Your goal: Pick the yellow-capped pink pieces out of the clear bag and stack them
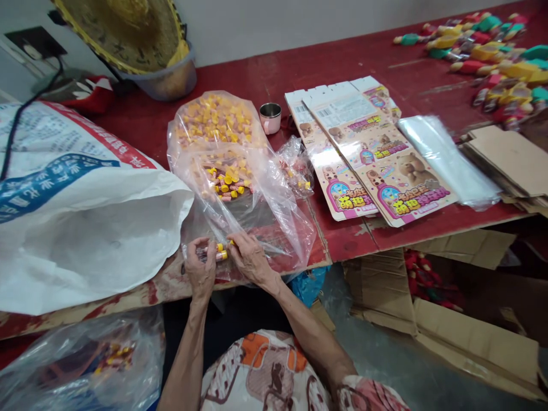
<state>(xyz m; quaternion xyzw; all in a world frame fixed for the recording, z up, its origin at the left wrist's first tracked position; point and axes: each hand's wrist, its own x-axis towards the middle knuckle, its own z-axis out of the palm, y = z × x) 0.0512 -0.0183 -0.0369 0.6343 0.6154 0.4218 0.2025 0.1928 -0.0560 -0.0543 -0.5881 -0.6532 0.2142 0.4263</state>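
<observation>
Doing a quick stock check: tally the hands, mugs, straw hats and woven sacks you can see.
Hands: 2 (left hand holding yellow-capped tubes; right hand)
Mugs: 1 (pink mug)
Straw hats: 1 (woven straw hat)
Woven sacks: 1 (white woven sack)
Total: 5

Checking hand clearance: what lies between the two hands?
Head view: small yellow-capped tubes span the gap between the left hand and right hand, above a clear plastic bag.

Bright even light, soft shadows, glare on the clear plastic bag [222, 171], wide-angle curving toward the edges
</observation>
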